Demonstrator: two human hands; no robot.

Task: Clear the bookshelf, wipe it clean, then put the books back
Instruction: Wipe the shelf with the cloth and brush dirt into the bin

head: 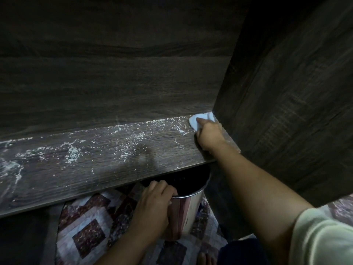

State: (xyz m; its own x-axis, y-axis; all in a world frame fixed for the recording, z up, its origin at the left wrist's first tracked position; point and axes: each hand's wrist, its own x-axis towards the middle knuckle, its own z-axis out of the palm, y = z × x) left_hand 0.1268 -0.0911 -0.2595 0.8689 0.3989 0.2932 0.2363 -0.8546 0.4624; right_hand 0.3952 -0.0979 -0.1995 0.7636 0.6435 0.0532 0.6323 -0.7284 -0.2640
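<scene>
Many white crumbs (72, 152) on shelf (162, 150); right hand (210, 135) grips cloth (195, 122) in its right corner, left hand (154, 205) grips bucket (189, 209) below it, over rug (86, 222); bucket inside dark.

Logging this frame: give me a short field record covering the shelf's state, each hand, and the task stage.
shelf: dark wood, no books on the visible part
debris: white crumbs scattered across it
right hand: grips white cloth in the back right corner, against the side panel
left hand: grips rim of metal bin
bin position: under the shelf's front edge, above patterned rug
stage: wiping; crumbs not yet cleared
</scene>
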